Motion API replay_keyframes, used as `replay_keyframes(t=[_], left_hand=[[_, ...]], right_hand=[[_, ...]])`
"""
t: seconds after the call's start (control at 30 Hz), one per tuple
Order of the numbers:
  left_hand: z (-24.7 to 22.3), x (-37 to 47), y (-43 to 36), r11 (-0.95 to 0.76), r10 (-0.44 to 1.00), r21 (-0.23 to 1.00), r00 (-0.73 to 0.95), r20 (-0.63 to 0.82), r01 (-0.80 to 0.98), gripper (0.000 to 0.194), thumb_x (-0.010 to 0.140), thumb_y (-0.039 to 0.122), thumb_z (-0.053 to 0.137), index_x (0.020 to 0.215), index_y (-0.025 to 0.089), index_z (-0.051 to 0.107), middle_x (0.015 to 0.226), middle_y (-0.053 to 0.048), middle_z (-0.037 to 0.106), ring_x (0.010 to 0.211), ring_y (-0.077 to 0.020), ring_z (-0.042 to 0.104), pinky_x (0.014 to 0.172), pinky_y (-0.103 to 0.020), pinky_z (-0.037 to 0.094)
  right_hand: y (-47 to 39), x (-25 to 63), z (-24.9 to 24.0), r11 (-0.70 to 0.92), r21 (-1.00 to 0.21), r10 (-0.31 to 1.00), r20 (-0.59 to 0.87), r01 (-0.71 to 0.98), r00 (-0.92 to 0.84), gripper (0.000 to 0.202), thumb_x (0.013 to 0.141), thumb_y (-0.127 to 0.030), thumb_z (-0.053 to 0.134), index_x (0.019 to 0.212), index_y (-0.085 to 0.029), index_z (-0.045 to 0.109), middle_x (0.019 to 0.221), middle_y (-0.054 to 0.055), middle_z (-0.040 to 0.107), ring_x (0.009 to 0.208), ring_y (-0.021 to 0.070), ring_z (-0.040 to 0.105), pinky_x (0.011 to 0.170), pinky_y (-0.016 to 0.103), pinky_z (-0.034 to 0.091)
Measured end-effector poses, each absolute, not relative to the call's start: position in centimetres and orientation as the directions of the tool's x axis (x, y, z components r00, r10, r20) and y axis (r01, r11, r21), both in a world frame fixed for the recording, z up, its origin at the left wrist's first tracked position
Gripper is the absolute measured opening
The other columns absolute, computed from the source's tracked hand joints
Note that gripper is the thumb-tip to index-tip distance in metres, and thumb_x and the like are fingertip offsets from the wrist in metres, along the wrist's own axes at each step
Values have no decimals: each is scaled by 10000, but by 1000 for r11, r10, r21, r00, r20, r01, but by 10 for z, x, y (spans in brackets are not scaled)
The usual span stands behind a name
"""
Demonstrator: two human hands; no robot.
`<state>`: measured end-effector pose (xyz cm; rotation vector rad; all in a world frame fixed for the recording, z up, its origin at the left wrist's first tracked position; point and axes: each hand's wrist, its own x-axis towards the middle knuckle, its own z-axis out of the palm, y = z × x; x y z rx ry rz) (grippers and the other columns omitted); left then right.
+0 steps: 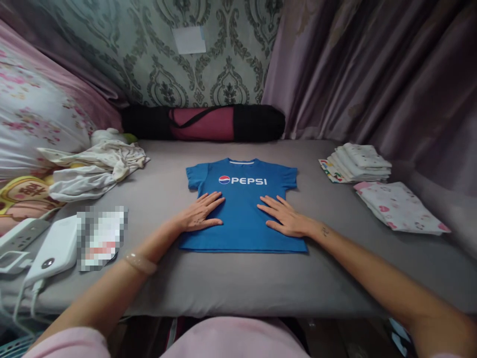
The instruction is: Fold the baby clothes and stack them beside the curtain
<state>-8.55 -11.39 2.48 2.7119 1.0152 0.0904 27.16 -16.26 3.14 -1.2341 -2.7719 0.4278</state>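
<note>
A blue T-shirt [238,223] with a white PEPSI print and round logo lies spread flat on the grey sheet [238,283], its collar away from me and its hem toward me. My left hand [203,211] rests flat on the shirt's left side, fingers stretched out. On the right side of the shirt, my right hand [285,216] lies flat too, with its fingers apart. Neither hand holds anything. Both sleeves are spread outward, and parts of the shirt's side edges are covered by my hands.
Folded white cloths [357,164] are stacked at the right, near a folded heart-print cloth [402,206]. Crumpled pale clothing [104,166], a white power bank [55,248] and a power strip [24,236] lie left. A black-and-maroon long bag [203,123] lines the wall.
</note>
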Motion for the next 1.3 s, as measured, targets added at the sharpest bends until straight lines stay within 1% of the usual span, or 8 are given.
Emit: replay_keyframes(t=[0.37,0.5,0.6,0.73,0.8,0.9,1.07,1.3], left_hand=[[46,-145,-162,-635,714,350,696,-75,689,750,833,604,567,1475,291,337,1562,-76,264,1437,-297,235,1154,-479,253],[53,-144,-158,-642,722,385,692,13,663,534,847,558,578,1305,283,573,1418,-76,510,1341,-279,429,1126,-467,325],[54,-120,-141,-660,729,398,670,137,637,357,943,455,461,1120,239,683,1221,-88,649,1182,-231,575,1070,-414,408],[49,-70,-132,-719,685,325,705,183,614,408,953,443,447,1276,236,585,1383,-109,534,1304,-269,470,1123,-483,326],[46,-52,-140,-760,624,320,772,118,566,496,947,467,453,1387,238,478,1490,-109,410,1396,-284,339,1157,-496,256],[44,-46,-158,-744,613,362,789,37,561,496,977,453,379,1438,272,409,1540,-83,327,1424,-273,283,1170,-493,226],[50,-79,-189,-665,654,450,756,-34,596,431,1003,370,331,1420,336,433,1552,-17,305,1446,-242,227,1182,-476,218],[60,-110,-213,-617,683,504,729,-40,605,368,981,305,405,1308,337,570,1496,-20,410,1400,-232,341,1165,-477,270]], right_hand=[[-249,289,67,590,-458,699,-122,665,-704,612,926,-363,525,1492,-305,301,1565,42,247,1443,232,186,1176,515,144],[-237,287,95,435,-599,715,-223,672,-662,400,904,-364,552,1297,-305,598,1415,22,511,1321,244,444,1112,444,345],[-182,270,96,426,-628,754,-151,651,-639,357,952,-411,445,1157,-256,693,1191,25,678,1119,225,612,1015,385,454],[-80,233,62,474,-413,871,90,778,-483,502,959,-476,397,1362,-207,530,1429,93,489,1344,290,397,1134,506,257],[-39,218,43,402,-315,915,94,860,-393,562,980,-471,332,1446,-166,408,1537,110,316,1427,300,229,1158,538,143],[-6,204,24,318,-256,947,37,913,-320,607,998,-466,249,1498,-124,286,1584,142,158,1456,303,99,1156,550,101],[-24,190,18,460,-226,873,-57,859,-483,646,985,-542,219,1514,-174,258,1595,112,123,1460,286,82,1164,530,63],[-120,163,32,739,-264,631,-49,620,-774,633,983,-533,284,1514,-190,264,1591,100,138,1464,245,68,1172,498,6]])
